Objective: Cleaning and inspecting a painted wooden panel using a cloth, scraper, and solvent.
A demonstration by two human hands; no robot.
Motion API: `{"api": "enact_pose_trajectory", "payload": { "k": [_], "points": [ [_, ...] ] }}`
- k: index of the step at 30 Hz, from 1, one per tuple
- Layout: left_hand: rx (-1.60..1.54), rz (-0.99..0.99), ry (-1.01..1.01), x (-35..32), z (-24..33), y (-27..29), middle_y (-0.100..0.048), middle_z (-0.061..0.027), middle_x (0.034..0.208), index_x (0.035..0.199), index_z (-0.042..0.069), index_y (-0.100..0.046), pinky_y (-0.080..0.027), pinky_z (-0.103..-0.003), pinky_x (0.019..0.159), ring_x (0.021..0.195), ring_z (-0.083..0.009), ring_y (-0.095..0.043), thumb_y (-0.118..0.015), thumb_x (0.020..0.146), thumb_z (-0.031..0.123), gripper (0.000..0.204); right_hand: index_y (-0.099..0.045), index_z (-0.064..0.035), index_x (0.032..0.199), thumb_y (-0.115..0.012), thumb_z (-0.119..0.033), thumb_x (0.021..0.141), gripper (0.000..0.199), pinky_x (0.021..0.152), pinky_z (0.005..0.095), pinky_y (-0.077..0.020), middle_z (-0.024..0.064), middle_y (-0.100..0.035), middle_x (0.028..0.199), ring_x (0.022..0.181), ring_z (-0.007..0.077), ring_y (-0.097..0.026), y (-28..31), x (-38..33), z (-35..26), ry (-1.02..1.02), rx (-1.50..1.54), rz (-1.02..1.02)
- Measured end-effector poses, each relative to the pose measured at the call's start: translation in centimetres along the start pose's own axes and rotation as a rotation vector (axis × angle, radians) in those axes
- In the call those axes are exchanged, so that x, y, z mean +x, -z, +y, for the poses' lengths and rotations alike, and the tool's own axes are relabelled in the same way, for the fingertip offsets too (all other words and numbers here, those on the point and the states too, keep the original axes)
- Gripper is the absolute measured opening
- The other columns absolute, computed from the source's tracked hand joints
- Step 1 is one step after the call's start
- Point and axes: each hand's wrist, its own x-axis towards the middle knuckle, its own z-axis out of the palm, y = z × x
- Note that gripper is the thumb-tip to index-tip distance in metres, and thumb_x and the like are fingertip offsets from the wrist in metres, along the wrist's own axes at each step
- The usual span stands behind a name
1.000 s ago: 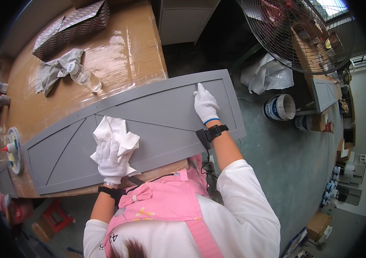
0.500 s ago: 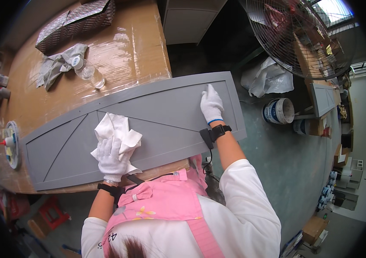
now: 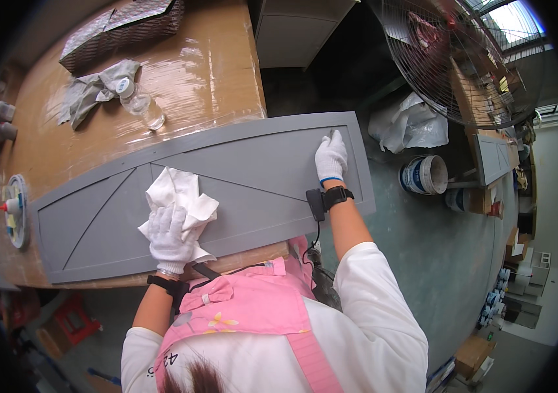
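Observation:
A long grey panel (image 3: 246,170) with raised borders and diagonal grooves lies across the near edge of the table. On its left-middle part rests a crumpled white cloth (image 3: 177,190). My left hand (image 3: 169,236), in a white knit glove, lies over the cloth's near side with its fingers closed on it. Toward the panel's right end is my right hand (image 3: 331,159), gloved too, its fingers drawn together and the tips at the groove along the far border. Whatever those fingertips hold, if anything, is hidden.
Plastic-covered brown table (image 3: 220,65) bears a clear bottle (image 3: 141,105), a grey rag (image 3: 89,92), a patterned box (image 3: 122,33) and a round tray (image 3: 18,223). Right of it stand a large fan (image 3: 449,59), a plastic bag (image 3: 410,124) and a paint bucket (image 3: 424,175).
My right hand has slid a little to the right along the far border groove. The left hand and cloth stay nearly in place. The whole view has shifted slightly.

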Motion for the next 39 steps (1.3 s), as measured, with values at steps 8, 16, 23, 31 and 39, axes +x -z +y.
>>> {"api": "enact_pose_trajectory", "payload": {
  "k": [8,16,23,31,39],
  "points": [
    [0.016,0.017,-0.006,0.0,0.0,-0.1,-0.058,-0.0118,0.127,0.122,0.013,-0.063,-0.034,-0.053,0.110,0.124,-0.0354,-0.050,-0.076,0.073,0.041,0.058,-0.045,-0.0123,0.139,-0.047,-0.024,0.098,0.043,0.089,0.0512,-0.0514,0.0198,-0.060,0.122,0.110,0.0390,-0.061,-0.9,-3.4,-2.5,0.321,-0.202,-0.268],
    [-0.005,0.059,-0.019,0.3,0.1,-0.2,-0.060,-0.0119,0.124,0.120,0.013,-0.063,-0.035,-0.053,0.108,0.120,-0.0357,-0.052,-0.076,0.073,0.041,0.056,-0.041,-0.0068,0.141,-0.047,-0.026,0.100,0.045,0.082,0.0501,-0.0543,0.0197,-0.060,0.120,0.103,0.0400,-0.064,-1.4,-2.3,-3.0,0.066,-0.129,-0.033],
    [0.014,0.045,-0.011,0.3,0.1,0.0,-0.060,-0.0115,0.124,0.119,0.014,-0.064,-0.035,-0.053,0.109,0.120,-0.0354,-0.053,-0.076,0.074,0.042,0.055,-0.046,-0.0076,0.138,-0.048,-0.027,0.098,0.044,0.087,0.0506,-0.0518,0.0212,-0.062,0.116,0.104,0.0401,-0.063,-3.4,-4.6,-2.9,0.458,-0.039,-0.132],
    [0.013,0.049,-0.007,0.2,0.2,-0.1,-0.060,-0.0115,0.125,0.120,0.014,-0.064,-0.035,-0.053,0.109,0.121,-0.0353,-0.052,-0.076,0.073,0.041,0.055,-0.047,-0.0086,0.138,-0.050,-0.028,0.098,0.044,0.089,0.0504,-0.0524,0.0214,-0.058,0.128,0.112,0.0400,-0.061,0.7,1.3,-0.8,-0.146,-0.071,-0.004],
    [-0.006,0.037,-0.005,0.3,0.0,0.0,-0.060,-0.0119,0.125,0.120,0.013,-0.063,-0.035,-0.053,0.109,0.122,-0.0357,-0.052,-0.076,0.074,0.041,0.055,-0.051,-0.0069,0.134,-0.049,-0.026,0.098,0.041,0.092,0.0466,-0.0512,0.0196,-0.060,0.127,0.111,0.0391,-0.061,0.9,-1.6,-1.5,0.247,-0.148,-0.164]
  ]
}}
